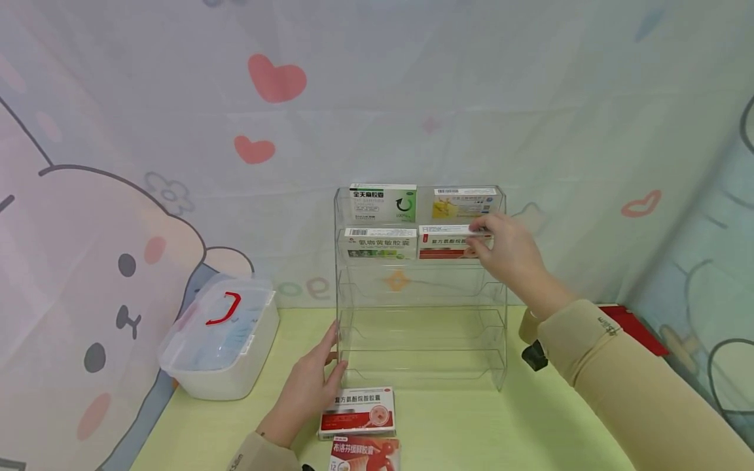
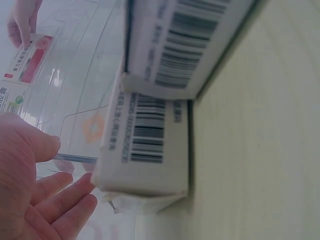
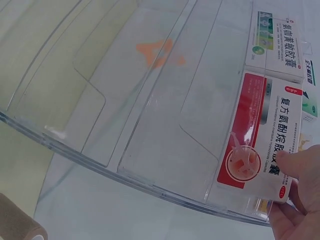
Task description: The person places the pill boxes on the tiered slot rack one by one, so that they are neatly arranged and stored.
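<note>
A clear tiered display rack (image 1: 421, 330) stands upright against the backdrop. My right hand (image 1: 511, 252) pinches the right end of a red-and-white medicine box (image 1: 444, 243) on the second tier, thumb on its front and fingers behind. The same box (image 3: 265, 135) fills the right side of the right wrist view. To its left sits a white-and-green medicine box (image 1: 379, 243). Low on the rack's left side panel, my left hand (image 1: 306, 386) holds the edge between thumb and fingers. Just beside that hand, another red-and-white box (image 1: 358, 413) lies on the table.
On the top tier stand a green-and-white box (image 1: 383, 203) and a yellow-and-white box (image 1: 464, 204). A red capsule box (image 1: 365, 454) lies at the front. A white lidded bin (image 1: 220, 340) with a red handle is at left; a red object (image 1: 633, 329) lies behind my right arm.
</note>
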Demonstrator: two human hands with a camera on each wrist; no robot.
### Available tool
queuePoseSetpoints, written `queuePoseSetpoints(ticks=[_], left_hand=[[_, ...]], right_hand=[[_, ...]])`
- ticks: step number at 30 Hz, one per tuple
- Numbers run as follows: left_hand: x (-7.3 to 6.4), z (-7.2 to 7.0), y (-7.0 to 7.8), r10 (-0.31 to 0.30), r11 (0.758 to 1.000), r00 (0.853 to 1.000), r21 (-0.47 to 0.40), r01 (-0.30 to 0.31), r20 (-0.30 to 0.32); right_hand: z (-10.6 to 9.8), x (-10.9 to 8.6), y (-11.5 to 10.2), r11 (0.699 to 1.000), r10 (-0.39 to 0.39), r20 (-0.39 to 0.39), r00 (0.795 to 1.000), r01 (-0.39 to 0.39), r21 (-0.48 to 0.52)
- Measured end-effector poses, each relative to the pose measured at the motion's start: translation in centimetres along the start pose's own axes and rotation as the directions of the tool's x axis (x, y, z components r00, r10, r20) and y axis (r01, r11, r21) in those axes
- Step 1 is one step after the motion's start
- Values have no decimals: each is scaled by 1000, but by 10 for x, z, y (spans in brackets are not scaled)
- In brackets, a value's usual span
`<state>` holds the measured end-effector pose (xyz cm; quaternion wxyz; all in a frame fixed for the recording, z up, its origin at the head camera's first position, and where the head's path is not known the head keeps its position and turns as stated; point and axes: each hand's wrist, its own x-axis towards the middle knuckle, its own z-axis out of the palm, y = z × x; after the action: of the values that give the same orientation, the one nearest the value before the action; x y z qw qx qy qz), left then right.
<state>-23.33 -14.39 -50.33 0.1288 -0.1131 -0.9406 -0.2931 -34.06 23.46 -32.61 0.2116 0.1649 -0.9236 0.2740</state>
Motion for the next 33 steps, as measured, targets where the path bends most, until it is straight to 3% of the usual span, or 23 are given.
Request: queuePoseSetpoints(ticks=[6, 11, 14, 19, 33], left_hand=[[1, 0, -1, 1, 1000, 1000, 0, -1, -2], [1, 0, -2, 5, 1000, 1000, 3, -5, -4], [0, 1, -3, 5, 1000, 1000, 2, -5, -8], [0, 1, -3, 5, 1000, 1000, -1, -5, -11], [0, -1, 0, -12, 1000, 1000, -15, 12, 11]], right_hand=[[3, -4, 0, 1000, -12, -35, 999, 12, 19], [9, -11, -3, 996, -52, -110, 993, 60, 69], [16, -16, -7, 987, -114, -183, 976, 133, 90], [31, -26, -11, 960, -245, -269, 931, 272, 68], [82, -90, -11, 903, -393, -175, 903, 415, 113]])
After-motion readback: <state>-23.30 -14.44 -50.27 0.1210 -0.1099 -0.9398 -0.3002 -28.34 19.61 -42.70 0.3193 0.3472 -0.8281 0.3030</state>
